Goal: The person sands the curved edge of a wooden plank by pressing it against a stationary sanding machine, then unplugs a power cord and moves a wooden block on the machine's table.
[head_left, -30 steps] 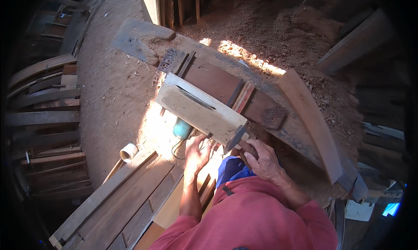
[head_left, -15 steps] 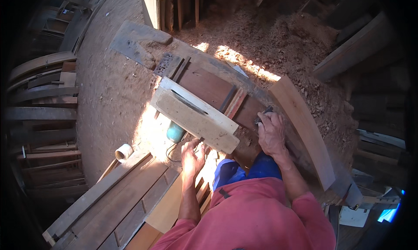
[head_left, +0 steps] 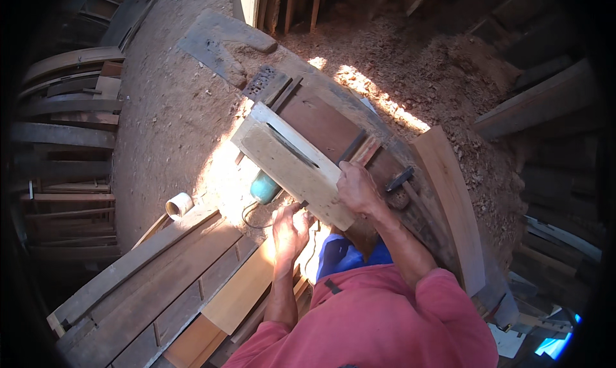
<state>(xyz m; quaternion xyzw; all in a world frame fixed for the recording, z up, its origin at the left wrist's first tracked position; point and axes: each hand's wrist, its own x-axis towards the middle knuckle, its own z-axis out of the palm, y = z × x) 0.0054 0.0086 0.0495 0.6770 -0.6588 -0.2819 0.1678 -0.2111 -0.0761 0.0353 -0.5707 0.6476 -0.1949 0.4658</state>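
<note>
A pale wooden piece with a long dark slot [head_left: 282, 169] lies aslant over a wooden workbench [head_left: 321, 105]. My right hand [head_left: 360, 189] has its fingers bent over the slotted piece's right end, gripping its far edge. By its near edge, my left hand [head_left: 290, 232] is closed, with a small dark tip showing at the fingers; what it holds is mostly hidden. A hammer [head_left: 400, 179] rests on the bench to the right of my right hand, its handle pointing toward me. Under the slotted piece sits a green rounded body [head_left: 264, 187] with a cord.
A curved plank [head_left: 451, 201] stands along the bench's right side. Long boards [head_left: 173, 284] are stacked at the lower left, near a pale cup-like tube [head_left: 179, 205]. Shavings [head_left: 443, 66] cover the ground beyond the bench. More curved timber [head_left: 67, 134] is piled at the far left.
My right hand has let go of the hammer and moved left onto the slotted piece's end. My left hand stays at the near edge. The whole view has shifted slightly.
</note>
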